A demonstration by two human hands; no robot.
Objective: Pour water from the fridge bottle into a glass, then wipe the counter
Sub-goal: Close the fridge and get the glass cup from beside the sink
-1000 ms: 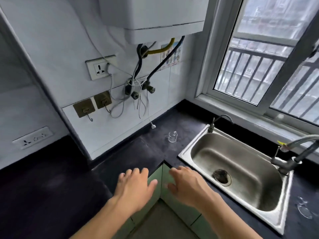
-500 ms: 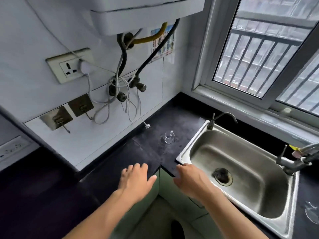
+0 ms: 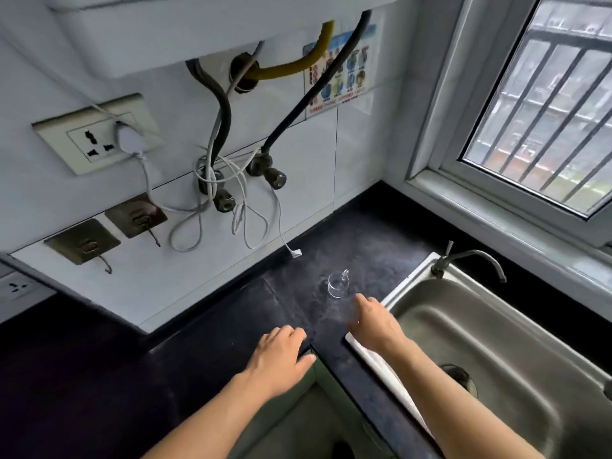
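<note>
Just ahead of the right hand [image 3: 374,321], beyond its outstretched fingertips and not touching them, a small clear glass [image 3: 337,286] with a handle on its far side stands upright on the black counter [image 3: 371,240]. That hand reaches forward above the counter with its fingers straight and slightly spread, holding nothing. Its wrist and forearm pass over the near left corner of the stainless steel sink [image 3: 503,339], whose basin lies to the hand's right. The left hand [image 3: 281,354] hangs nearer the body and to the left of the right hand, palm down at the counter's front edge, fingers loosely bent, thumb pointing toward the other hand, and it too holds nothing. A small curved tap [image 3: 470,260] stands at the sink's far rim, to the right of the glass. On the tiled wall beyond both hands are a wall socket [image 3: 96,140], two brass hook plates [image 3: 82,243] and a loose loop of white cable [image 3: 251,226]. A barred window [image 3: 546,111] lies far right.
</note>
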